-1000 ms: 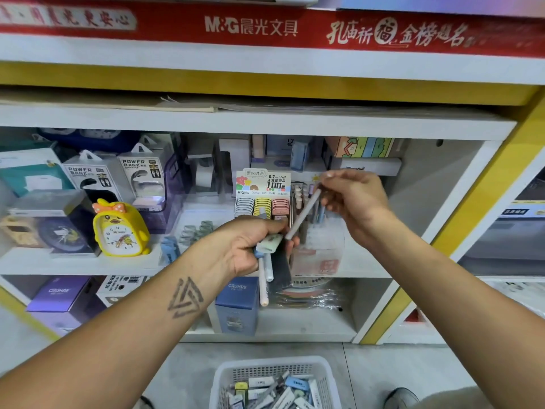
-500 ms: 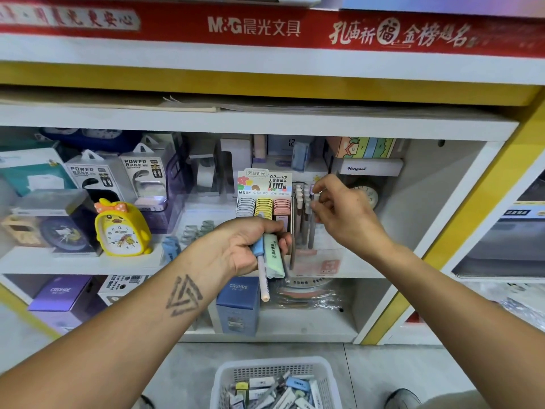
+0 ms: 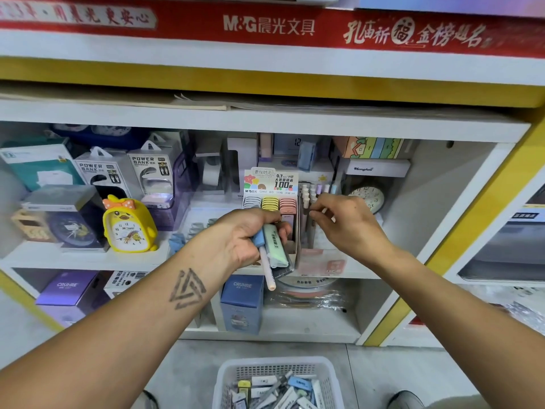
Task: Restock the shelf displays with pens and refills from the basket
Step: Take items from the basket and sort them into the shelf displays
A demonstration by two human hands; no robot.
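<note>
My left hand grips a bundle in front of the middle shelf: a pale green refill case, a white pen with a blue cap pointing down, and a dark case behind them. My right hand is at the clear pen display, with its fingertips pinching a pen among the upright pastel pens. Left of those pens stands the refill display box with grey, yellow and pink cases. On the floor below sits the white basket, holding several pens and refill boxes.
A yellow duck clock and power bank boxes fill the shelf's left side. A round clock stands behind my right hand. Blue and purple boxes occupy the lower shelf. A yellow post edges the right side.
My right hand carried a white pen from in front of the shelf into the pen display and lowered it among the others. My left hand turned the bundle a little but stayed in place.
</note>
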